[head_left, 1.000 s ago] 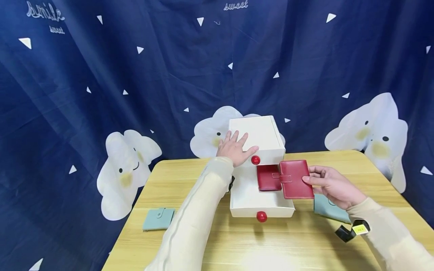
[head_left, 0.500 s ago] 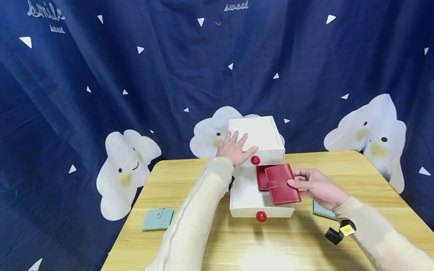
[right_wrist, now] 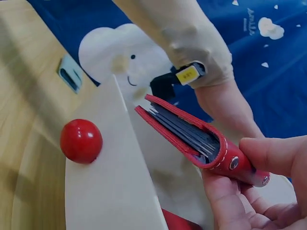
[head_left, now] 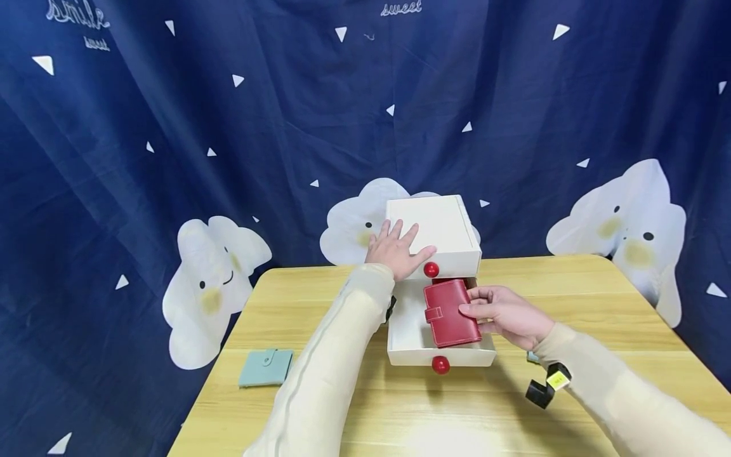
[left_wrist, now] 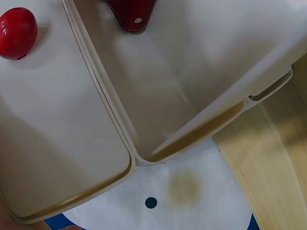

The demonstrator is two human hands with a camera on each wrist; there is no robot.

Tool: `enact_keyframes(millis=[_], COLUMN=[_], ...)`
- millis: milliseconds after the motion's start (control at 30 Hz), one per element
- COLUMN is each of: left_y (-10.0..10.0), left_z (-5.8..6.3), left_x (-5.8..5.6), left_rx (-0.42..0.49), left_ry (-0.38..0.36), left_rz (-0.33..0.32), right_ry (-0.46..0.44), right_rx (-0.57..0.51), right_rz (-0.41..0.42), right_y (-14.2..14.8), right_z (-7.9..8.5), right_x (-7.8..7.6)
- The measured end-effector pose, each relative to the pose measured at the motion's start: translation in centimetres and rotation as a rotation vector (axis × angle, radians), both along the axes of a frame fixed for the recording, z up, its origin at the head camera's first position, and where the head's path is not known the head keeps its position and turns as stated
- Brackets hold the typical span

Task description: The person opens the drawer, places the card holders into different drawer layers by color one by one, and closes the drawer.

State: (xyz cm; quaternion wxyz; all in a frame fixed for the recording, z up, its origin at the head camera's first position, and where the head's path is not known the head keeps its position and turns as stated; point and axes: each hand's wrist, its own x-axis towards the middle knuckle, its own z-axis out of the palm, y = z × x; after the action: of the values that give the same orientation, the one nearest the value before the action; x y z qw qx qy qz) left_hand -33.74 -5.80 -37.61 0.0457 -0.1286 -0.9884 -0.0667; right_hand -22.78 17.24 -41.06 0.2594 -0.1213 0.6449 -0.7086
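My right hand (head_left: 508, 314) pinches a red card holder (head_left: 451, 317) by its edge, thumb on the near side, above the pulled-out lower drawer (head_left: 407, 330). In the right wrist view this card holder (right_wrist: 192, 139) shows dark sleeves inside and a metal snap. With fingers spread, my left hand (head_left: 395, 252) rests flat on top of the white drawer box (head_left: 442, 222). A second red wallet (left_wrist: 133, 14) lies in the drawer, mostly hidden in the head view by the held one.
On the table's left lies a light-blue wallet (head_left: 266, 367). Another blue wallet (head_left: 532, 357) peeks out behind my right wrist. Red round knobs (head_left: 440, 365) stick out from both drawer fronts. A dark blue curtain (head_left: 285, 95) hangs behind the table.
My right hand has carried the red card holder leftward, from the drawer's right side to over the drawer, covering most of the wallet inside. My left hand has stayed put.
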Motion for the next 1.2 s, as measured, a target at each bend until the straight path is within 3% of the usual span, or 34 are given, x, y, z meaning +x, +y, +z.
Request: enact_keyframes(millis=[333, 900, 1200], left_y=[-0.1, -0.1, -0.1], left_z=[0.0, 0.1, 0.0], left_x=[0.0, 0.0, 0.1], left_rx=[-0.01, -0.008, -0.011], left_ry=[-0.009, 0.008, 0.006], left_rz=[-0.002, -0.005, -0.006], right_ry=[-0.047, -0.181, -0.191], right_rx=[0.02, 0.097, 0.136], right_rz=[0.051, 0.006, 0.013], right_y=[-2.5, -5.8, -7.1], right_z=[-0.7, -0.6, -0.8], right_x=[-0.9, -2.4, -3.0])
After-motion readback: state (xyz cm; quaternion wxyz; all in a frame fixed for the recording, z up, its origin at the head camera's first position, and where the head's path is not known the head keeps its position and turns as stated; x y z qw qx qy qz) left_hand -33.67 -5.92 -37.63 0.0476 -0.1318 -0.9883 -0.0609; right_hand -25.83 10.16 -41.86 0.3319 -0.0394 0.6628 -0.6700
